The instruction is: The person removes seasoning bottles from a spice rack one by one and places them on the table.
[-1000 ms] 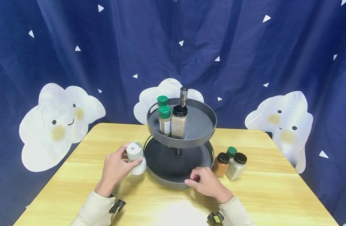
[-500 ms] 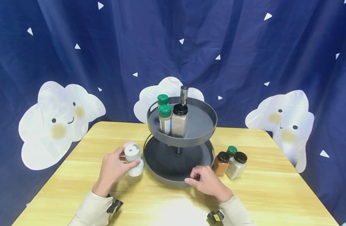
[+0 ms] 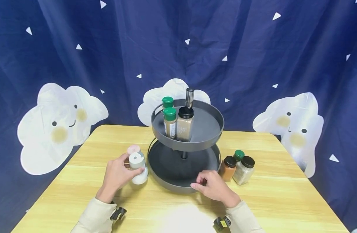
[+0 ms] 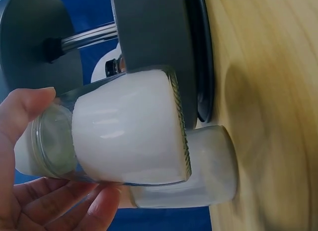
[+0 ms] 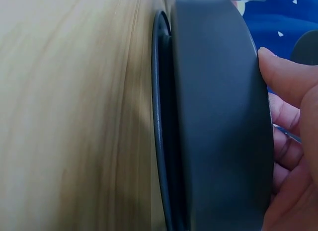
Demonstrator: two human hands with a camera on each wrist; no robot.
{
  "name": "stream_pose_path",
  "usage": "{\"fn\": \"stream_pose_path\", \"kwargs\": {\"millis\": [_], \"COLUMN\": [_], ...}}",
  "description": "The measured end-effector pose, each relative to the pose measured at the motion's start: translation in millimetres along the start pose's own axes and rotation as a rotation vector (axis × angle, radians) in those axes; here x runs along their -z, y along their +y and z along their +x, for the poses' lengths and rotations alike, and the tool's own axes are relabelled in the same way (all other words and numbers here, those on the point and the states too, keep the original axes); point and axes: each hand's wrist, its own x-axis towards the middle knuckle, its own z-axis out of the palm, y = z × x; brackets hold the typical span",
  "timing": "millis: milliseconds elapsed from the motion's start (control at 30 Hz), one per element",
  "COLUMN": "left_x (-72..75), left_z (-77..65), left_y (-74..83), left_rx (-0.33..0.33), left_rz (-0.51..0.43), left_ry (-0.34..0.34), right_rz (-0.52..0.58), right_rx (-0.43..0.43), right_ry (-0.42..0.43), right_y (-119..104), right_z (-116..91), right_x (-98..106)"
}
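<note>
My left hand (image 3: 117, 174) grips a glass jar (image 4: 129, 126) of white contents with a white-and-grey lid (image 3: 136, 159), fingers and thumb around its upper part. In the left wrist view its base is off the wooden table. Behind it, partly hidden, another jar (image 4: 213, 166) stands on the table; a pink lid (image 3: 133, 149) shows there from above. To their right is a dark grey two-tier turntable (image 3: 163, 184). My right hand (image 3: 214, 189) is at the front right of the lower tray, fingers loosely curled inside the rim, thumb tip right at the rim's edge (image 5: 263, 92).
Two green-capped spice bottles (image 3: 170, 123) and a black-lidded jar (image 3: 184, 127) stand on the upper tray, beside a metal post (image 3: 189, 98). Right of the turntable stand an orange-filled jar (image 3: 228, 171), a black-lidded pale jar (image 3: 243, 173) and a green-capped bottle (image 3: 239, 154).
My left hand and its jar have shifted slightly left, away from the turntable, and more of the pink lid shows behind. The right hand has stayed at the lower tray's rim.
</note>
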Motion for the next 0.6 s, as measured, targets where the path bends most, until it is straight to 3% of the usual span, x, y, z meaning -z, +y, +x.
{"fn": "stream_pose_path", "kwargs": {"millis": [600], "left_x": [-7.0], "left_z": [-1.0], "left_y": [-5.0], "left_rx": [-0.013], "left_rz": [0.031], "left_ry": [-0.025], "right_rz": [0.001], "right_rx": [-0.007], "right_ry": [-0.002], "right_y": [-2.4], "right_z": [0.9], "right_x": [1.5]}}
